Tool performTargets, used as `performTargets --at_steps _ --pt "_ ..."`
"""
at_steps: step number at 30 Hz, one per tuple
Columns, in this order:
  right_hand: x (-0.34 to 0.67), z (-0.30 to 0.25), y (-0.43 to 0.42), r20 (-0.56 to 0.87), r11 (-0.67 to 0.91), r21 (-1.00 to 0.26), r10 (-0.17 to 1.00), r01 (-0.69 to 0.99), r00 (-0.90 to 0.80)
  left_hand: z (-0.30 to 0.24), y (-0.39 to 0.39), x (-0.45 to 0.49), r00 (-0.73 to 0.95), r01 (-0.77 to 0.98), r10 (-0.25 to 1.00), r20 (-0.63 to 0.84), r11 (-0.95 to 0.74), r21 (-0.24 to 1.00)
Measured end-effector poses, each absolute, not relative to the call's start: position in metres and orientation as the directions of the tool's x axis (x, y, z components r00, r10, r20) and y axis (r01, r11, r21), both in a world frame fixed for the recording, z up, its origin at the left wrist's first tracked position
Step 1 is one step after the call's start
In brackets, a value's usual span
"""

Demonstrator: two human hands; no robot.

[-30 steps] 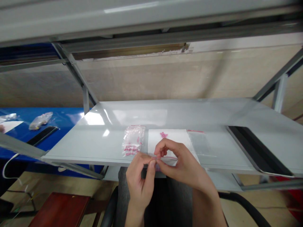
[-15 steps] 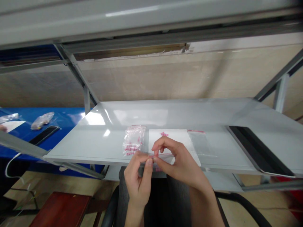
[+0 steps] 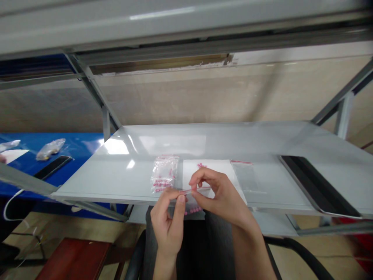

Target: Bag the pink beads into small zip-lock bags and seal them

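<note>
Pink beads (image 3: pixel 192 210) are hanging in a small clear zip bag (image 3: pixel 194 203) while the left hand (image 3: pixel 168 225) and right hand (image 3: pixel 223 198) are pinching its red-lined top between thumbs and fingers, just off the front edge of the grey surface (image 3: pixel 101 175).

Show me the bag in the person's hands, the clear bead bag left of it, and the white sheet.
Held zip bag (image 3: pixel 192 210): head view, on its lower end.
Clear bead bag (image 3: pixel 163 179): head view, on its middle.
White sheet (image 3: pixel 210 169): head view, on its upper part.

Glare on the shelf (image 3: pixel 116 146) (bowed edges)
</note>
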State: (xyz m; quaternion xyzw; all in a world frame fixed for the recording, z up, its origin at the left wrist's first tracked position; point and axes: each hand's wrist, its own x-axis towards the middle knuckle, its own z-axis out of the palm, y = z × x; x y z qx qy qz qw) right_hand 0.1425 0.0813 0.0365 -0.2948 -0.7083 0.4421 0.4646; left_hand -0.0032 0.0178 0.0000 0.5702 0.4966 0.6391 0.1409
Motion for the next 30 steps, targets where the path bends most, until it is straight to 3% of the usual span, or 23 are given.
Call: performTargets --at_steps 15,25,30 --pt "0.148 0.033 0.083 0.405 0.421 -0.906 0.837 -0.042 -0.368 -0.004 0.017 -0.006 -0.370 0.367 0.739 0.564 -0.441 0.819" --pt "0.149 0.029 0.086 0.337 0.309 -0.942 0.866 -0.133 -0.369 -0.011 0.019 -0.008 -0.425 0.322 0.703 0.570 -0.472 0.821" --pt "0.146 0.032 0.082 0.234 0.209 -0.972 0.890 -0.108 -0.392 -0.009 0.023 -0.011 -0.278 0.367 0.738 0.615 -0.510 0.778"
